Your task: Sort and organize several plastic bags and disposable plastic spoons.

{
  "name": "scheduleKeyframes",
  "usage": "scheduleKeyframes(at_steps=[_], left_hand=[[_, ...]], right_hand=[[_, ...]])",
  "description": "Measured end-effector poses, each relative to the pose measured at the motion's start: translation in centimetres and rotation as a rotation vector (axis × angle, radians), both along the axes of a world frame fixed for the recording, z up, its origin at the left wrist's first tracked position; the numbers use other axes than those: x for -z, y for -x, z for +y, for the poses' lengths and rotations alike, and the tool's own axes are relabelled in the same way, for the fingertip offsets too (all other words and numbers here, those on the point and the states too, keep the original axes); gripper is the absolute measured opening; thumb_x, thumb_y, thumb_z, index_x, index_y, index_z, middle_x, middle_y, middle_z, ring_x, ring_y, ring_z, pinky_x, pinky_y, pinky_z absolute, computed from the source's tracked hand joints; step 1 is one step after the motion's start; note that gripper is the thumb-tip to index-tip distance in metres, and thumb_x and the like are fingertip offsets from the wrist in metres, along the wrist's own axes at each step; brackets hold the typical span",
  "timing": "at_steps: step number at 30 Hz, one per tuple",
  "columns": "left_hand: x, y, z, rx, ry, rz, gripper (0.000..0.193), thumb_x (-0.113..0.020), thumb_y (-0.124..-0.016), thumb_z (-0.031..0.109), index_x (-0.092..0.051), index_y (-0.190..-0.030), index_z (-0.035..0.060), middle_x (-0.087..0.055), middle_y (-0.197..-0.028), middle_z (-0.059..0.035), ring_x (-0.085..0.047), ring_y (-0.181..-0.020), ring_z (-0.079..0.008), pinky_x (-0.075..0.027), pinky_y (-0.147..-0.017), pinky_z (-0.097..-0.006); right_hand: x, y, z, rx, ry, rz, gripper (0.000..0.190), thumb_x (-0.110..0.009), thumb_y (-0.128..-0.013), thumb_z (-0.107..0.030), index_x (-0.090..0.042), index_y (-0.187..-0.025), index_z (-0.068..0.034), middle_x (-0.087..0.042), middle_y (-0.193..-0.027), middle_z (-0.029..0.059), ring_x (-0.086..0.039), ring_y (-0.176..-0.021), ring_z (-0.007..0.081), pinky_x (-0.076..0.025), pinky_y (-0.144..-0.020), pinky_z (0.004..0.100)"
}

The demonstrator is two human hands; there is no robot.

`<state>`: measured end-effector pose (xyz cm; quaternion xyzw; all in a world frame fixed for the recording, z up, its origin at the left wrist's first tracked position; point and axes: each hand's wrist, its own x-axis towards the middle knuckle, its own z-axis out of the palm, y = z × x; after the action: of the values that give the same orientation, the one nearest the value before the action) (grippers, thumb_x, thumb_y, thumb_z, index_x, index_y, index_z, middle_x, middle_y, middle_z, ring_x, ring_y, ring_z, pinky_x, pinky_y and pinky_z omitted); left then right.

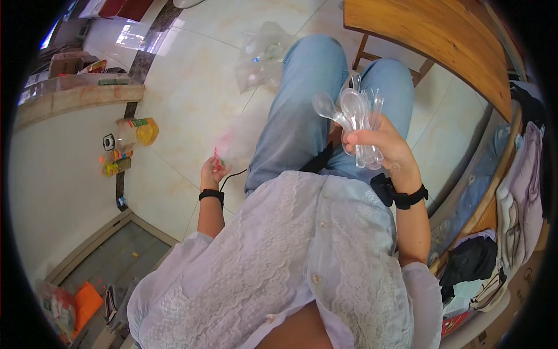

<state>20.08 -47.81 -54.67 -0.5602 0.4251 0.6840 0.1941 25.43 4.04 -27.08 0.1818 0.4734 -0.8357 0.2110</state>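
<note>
A bunch of clear plastic spoons and forks point(357, 107) is gripped in my right hand point(386, 144), over my right thigh; the bowls and tines point away from me. Low on the left, beside my left thigh, my left hand point(213, 170) pinches a thin translucent plastic bag point(239, 135) with pink and red print. The bag is blurred, so its contents cannot be told. Another clear plastic bag point(263, 56) lies on the tiled floor beyond my left knee, with small items in it. Each wrist wears a black band.
A wooden table point(427, 26) stands at the upper right. Along the left wall are an oil bottle point(146, 131) and smaller bottles point(117, 168). A wooden seat with a blue cushion point(479, 168) and folded clothes point(521, 187) are at the right. A door frame point(152, 229) lies lower left.
</note>
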Motion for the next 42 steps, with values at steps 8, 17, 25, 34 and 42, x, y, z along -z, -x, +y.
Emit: scheduleKeyframes(at_steps=[8,17,25,34,42], left_hand=[[-9.0,2.5,10.2,0.735,0.896,0.622,0.080,-0.069,-0.080,0.020,-0.024,-0.144,0.0030,-0.027,-0.143,-0.0249,-0.040,-0.127,-0.0353,-0.043,-0.097,-0.0446],[-28.1,4.1,30.3,1.033,0.297,1.611,0.048,-0.061,-0.088,0.012,-0.046,-0.132,0.0039,-0.050,-0.130,-0.0149,-0.044,-0.125,-0.0260,-0.039,-0.099,-0.0368],[-27.5,3.8,34.0,1.258,0.023,1.210,0.029,-0.047,-0.097,0.018,-0.065,-0.107,-0.0010,-0.066,-0.107,-0.0077,-0.059,-0.095,-0.0134,-0.045,-0.088,-0.0268],[-25.1,1.6,35.5,0.712,-0.068,1.222,0.055,-0.057,-0.087,0.002,-0.034,-0.137,0.0022,-0.059,-0.111,-0.0099,-0.059,-0.100,-0.0194,-0.047,-0.089,-0.0334],[-23.8,-0.7,35.9,0.835,-0.748,0.679,0.042,-0.075,-0.076,0.008,-0.054,-0.113,0.0045,-0.059,-0.102,-0.0033,-0.058,-0.096,-0.0133,-0.045,-0.085,-0.0283]], right_hand=[[-1.0,0.6,-0.5,-0.015,0.100,0.032,0.021,-0.071,-0.074,-0.004,-0.061,-0.093,0.000,-0.063,-0.078,0.0078,-0.061,-0.068,0.0145,-0.049,-0.064,0.0259],[-0.4,0.2,-1.2,-0.065,-0.430,0.086,0.022,-0.071,-0.072,-0.005,-0.065,-0.093,0.000,-0.064,-0.079,0.0033,-0.058,-0.069,0.0107,-0.045,-0.065,0.0247],[-1.0,-0.5,-2.0,0.011,-0.210,0.074,0.022,-0.071,-0.072,-0.006,-0.066,-0.093,0.000,-0.064,-0.080,0.0030,-0.058,-0.073,0.0098,-0.044,-0.067,0.0236],[1.6,-1.2,-1.3,0.047,-0.050,0.016,0.018,-0.070,-0.074,-0.006,-0.065,-0.090,0.000,-0.065,-0.080,0.0051,-0.061,-0.074,0.0119,-0.046,-0.067,0.0241],[3.1,-0.8,-3.4,0.093,-0.536,0.192,0.028,-0.071,-0.072,-0.011,-0.064,-0.096,0.001,-0.066,-0.086,0.0087,-0.063,-0.081,0.0193,-0.049,-0.073,0.0310]])
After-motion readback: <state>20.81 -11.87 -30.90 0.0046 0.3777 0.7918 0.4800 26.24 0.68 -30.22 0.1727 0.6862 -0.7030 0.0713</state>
